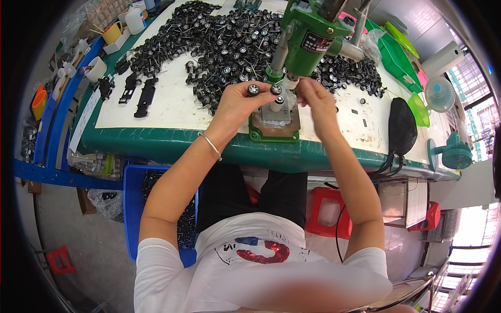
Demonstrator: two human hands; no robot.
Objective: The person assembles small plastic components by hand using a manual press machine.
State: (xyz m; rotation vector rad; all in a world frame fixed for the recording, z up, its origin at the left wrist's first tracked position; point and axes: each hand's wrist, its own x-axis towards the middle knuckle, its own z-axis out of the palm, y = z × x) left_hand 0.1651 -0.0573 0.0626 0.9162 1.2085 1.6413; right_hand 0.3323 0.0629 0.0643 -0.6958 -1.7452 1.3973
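My left hand (233,106) is closed at the left side of a green bench press (308,44), with a small black toy wheel (253,90) with a silver hub between its fingers. Its fingertips reach toward two more wheels at the press: an upper wheel (276,89) and a lower wheel (280,99) by the pale post on the metal base (274,132). On the other side, my right hand (318,104) has its fingers curled together close to the press ram. What those fingers hold, if anything, is hidden and slightly blurred.
A large heap of wheels on axles (224,52) spreads behind the press. Black toy car chassis (145,97) lie at the left. A black cloth bag (402,128) and a green fan (455,151) are at the right. Below the table stands a blue bin (134,208) of small dark parts.
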